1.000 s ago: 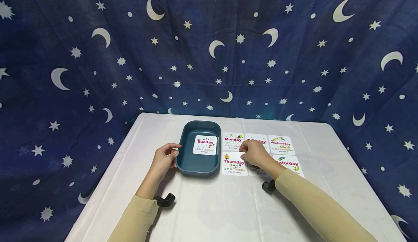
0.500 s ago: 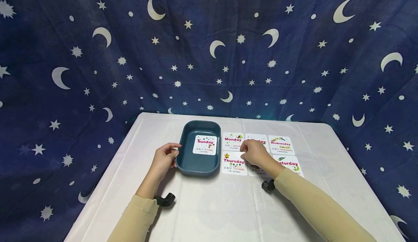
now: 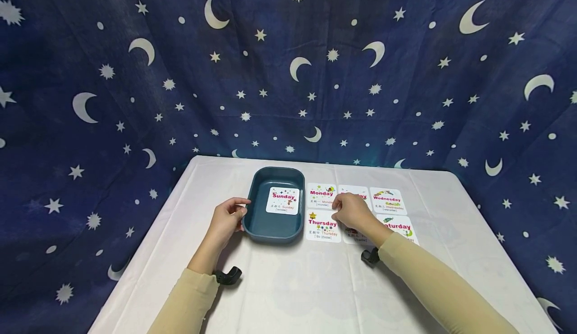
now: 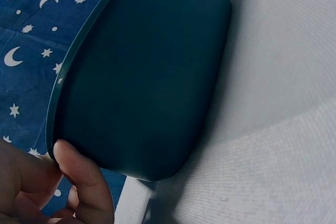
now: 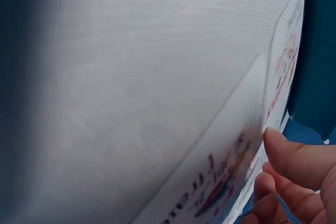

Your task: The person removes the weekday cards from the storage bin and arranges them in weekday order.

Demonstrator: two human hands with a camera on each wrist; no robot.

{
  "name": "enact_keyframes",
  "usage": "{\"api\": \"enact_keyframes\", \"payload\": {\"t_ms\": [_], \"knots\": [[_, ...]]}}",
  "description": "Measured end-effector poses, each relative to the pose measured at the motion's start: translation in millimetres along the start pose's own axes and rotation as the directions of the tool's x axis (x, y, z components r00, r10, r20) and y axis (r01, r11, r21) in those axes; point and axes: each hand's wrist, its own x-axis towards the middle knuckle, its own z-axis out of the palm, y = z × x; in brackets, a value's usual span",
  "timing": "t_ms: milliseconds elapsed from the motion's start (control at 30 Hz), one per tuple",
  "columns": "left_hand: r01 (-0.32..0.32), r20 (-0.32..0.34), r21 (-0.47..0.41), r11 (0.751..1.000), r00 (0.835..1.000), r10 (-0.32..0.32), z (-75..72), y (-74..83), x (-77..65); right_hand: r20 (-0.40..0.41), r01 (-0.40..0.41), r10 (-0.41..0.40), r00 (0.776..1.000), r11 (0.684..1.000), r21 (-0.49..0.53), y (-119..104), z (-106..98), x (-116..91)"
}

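Note:
On the left, a dark teal rectangular box (image 3: 261, 224) has a white Sunday card (image 3: 283, 201) inside. My left hand (image 3: 227, 217) pinches the box's left rim; thumb and fingers meet that rim (image 4: 52, 114) in the left wrist view. My right hand (image 3: 353, 211) is low over the card rows, its thumb tip at the upper right corner of the Thursday card (image 3: 322, 230) and its index fingertip close to the Monday card (image 3: 320, 193). Its thumb and index are apart. Partly hidden under this hand are the Tuesday card (image 3: 364, 191) and a card in the lower middle (image 3: 356, 237).
Right of the hand lie the Wednesday card (image 3: 387, 200) and the Saturday card (image 3: 402, 226), completing two rows beside the box. A white cloth covers the table (image 3: 297, 289). Behind it hangs a dark blue curtain (image 3: 252, 68) with moons and stars.

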Motion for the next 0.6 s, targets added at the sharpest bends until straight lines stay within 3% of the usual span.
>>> {"api": "enact_keyframes", "payload": {"t_ms": [233, 400, 600], "knots": [[-0.001, 0.007, -0.013, 1.0, 1.0, 0.001, -0.8, -0.4, 0.1, -0.032, 0.013, -0.012, 0.999, 0.999, 0.042, -4, -7, 0], [-0.001, 0.004, -0.007, 1.0, 1.0, 0.001, -0.9, 0.1, -0.3, -0.009, 0.007, -0.006, 1.0, 0.995, 0.097, -13, -13, 1], [-0.007, 0.005, -0.007, 1.0, 1.0, 0.007, -0.5, -0.1, 0.5, 0.003, 0.019, -0.02, 1.0, 0.997, 0.076, -24, -18, 2]]}}
